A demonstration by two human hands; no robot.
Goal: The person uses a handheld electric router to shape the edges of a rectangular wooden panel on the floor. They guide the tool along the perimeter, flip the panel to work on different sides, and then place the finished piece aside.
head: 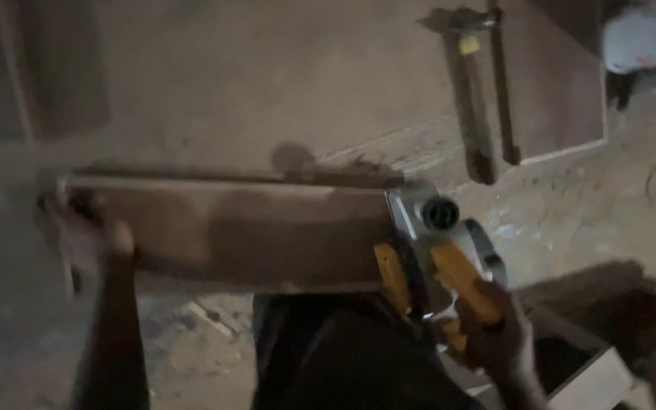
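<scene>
1. Your left hand (104, 243) is gripping the far-left end of the wooden board (229, 231), fingers wrapped over its edge. The frame is blurred there, so how firmly you are clamping is hard to tell. Keeping that end pinned down would probably stop the board from creeping.

2. The board is lying across the middle of the view, running left to right in front of your body, with the dusty floor (586, 212) beneath and beyond it. Its top face is looking darker in the centre and paler at the ends.

3. The yellow and grey power planer (438, 250) is sitting at the board's right end, its sole touching the wood. Holding it flat and level, not tipped onto one edge, seems the best way to get an even cut.

4. Your right hand (495, 326) is clenching the planer's yellow handle from the near side. Steady pressure along the board's length would likely serve better than pushing downward.

5. Farther right, a flat panel (556, 83) and a long clamp-like bar (472, 99) are lying on the floor, well apart from your work, and a wooden box (594, 380) is sitting near your right arm.
</scene>
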